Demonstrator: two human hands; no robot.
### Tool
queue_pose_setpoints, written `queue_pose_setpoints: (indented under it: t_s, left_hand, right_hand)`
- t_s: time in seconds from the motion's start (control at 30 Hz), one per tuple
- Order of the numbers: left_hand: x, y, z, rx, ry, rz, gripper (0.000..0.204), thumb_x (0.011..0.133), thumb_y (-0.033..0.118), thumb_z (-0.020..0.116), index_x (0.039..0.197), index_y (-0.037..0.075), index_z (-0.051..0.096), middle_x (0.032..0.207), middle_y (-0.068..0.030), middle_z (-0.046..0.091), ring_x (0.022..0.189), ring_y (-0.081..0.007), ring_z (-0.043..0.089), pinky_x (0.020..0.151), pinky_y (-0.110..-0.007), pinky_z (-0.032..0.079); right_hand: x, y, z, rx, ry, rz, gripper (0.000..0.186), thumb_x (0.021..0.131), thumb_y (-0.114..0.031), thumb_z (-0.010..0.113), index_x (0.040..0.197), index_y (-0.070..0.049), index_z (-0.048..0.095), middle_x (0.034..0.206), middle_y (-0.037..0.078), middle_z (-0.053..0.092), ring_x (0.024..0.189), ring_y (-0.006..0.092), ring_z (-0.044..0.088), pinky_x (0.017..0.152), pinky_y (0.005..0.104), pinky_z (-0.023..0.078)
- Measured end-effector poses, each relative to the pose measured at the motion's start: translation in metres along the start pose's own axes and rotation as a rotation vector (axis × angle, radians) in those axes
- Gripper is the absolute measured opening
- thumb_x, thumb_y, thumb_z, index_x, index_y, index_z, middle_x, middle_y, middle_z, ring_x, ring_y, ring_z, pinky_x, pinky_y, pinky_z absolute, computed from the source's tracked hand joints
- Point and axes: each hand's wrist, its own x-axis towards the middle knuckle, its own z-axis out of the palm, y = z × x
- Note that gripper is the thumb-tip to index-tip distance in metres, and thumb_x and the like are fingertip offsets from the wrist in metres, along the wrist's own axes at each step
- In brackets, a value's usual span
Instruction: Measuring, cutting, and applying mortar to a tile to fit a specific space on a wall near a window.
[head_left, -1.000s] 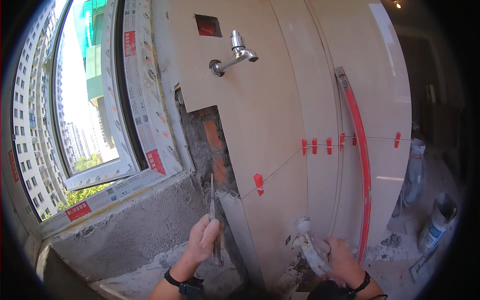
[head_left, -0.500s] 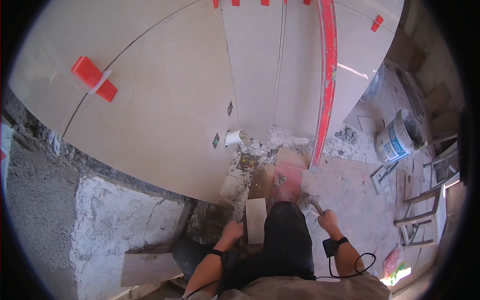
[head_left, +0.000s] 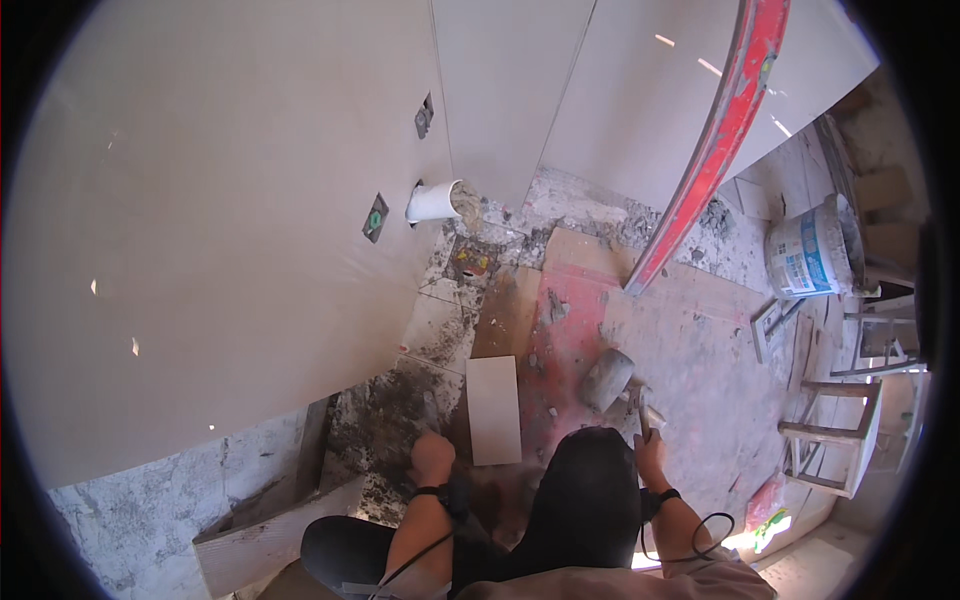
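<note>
My right hand (head_left: 651, 457) is wrapped round the handle of a mallet, beside my bent knee. The mallet's thick grey head (head_left: 607, 381) hangs above the dusty, red-stained board (head_left: 570, 330) on the floor. My left hand (head_left: 432, 460) is closed low over dark, rubble-strewn ground; what its fingers hold, if anything, I cannot make out. Just right of that hand lies a pale rectangular tile piece (head_left: 494, 411), apart from the fingers.
Large beige tiles (head_left: 250, 200) cover the wall, with a white pipe (head_left: 432, 202) sticking out. A long red spirit level (head_left: 715, 150) leans there, its foot on the board. At right stand a white bucket (head_left: 800, 255) and a wooden stool (head_left: 830, 430). A plank-like piece (head_left: 270, 535) lies lower left.
The view has tipped down, and the red wedges on the wall have left it. My left hand has moved forward and left. More of the mallet's head shows now.
</note>
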Motion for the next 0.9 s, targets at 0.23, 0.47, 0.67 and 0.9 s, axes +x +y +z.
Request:
queue_pose_setpoints:
  t_s: [0.23, 0.47, 0.67, 0.9]
  left_hand:
    - [-0.020, 0.078, 0.015, -0.121, 0.068, 0.142, 0.086, 0.075, 0.051, 0.080, 0.136, 0.002, 0.046, 0.139, -0.0246, 0.049, 0.124, -0.0399, 0.053, 0.094, -0.051, 0.052]
    - [-0.027, 0.132, 0.025, 0.091, 0.177, 0.056, 0.118, 0.063, 0.050, 0.087, 0.154, 0.009, 0.025, 0.143, -0.0232, 0.042, 0.132, -0.0415, 0.041, 0.100, -0.057, 0.046]
    - [-0.054, 0.111, -0.067, -0.147, -0.059, 0.302, 0.116, 0.062, 0.048, 0.084, 0.156, 0.009, 0.029, 0.138, -0.0276, 0.048, 0.128, -0.0450, 0.048, 0.101, -0.052, 0.047]
    - [-0.164, 0.092, -0.262, -0.638, -0.538, 1.101, 0.107, 0.068, 0.027, 0.088, 0.155, 0.001, 0.031, 0.145, -0.0219, 0.051, 0.135, -0.0304, 0.047, 0.113, -0.036, 0.037]
  right_hand:
    - [0.002, 0.003, 0.022, -0.048, -0.113, -0.055, 0.040, 0.084, -0.031, 0.073, 0.107, -0.001, 0.061, 0.102, 0.026, 0.068, 0.098, 0.0457, 0.065, 0.085, 0.0519, 0.051]
    - [0.011, 0.027, 0.009, -0.017, -0.088, -0.135, 0.042, 0.081, -0.031, 0.076, 0.108, 0.000, 0.066, 0.101, 0.023, 0.068, 0.097, 0.0392, 0.066, 0.085, 0.0471, 0.052]
    - [0.054, -0.052, -0.071, 0.333, 0.216, -0.446, 0.019, 0.088, -0.011, 0.066, 0.096, 0.006, 0.068, 0.083, 0.017, 0.071, 0.069, 0.0232, 0.068, 0.064, 0.0367, 0.055]
    - [-0.027, -0.315, -0.240, 0.978, 0.172, -0.949, 0.009, 0.094, -0.004, 0.063, 0.097, 0.005, 0.063, 0.082, 0.012, 0.065, 0.071, 0.0138, 0.062, 0.065, 0.0311, 0.052]
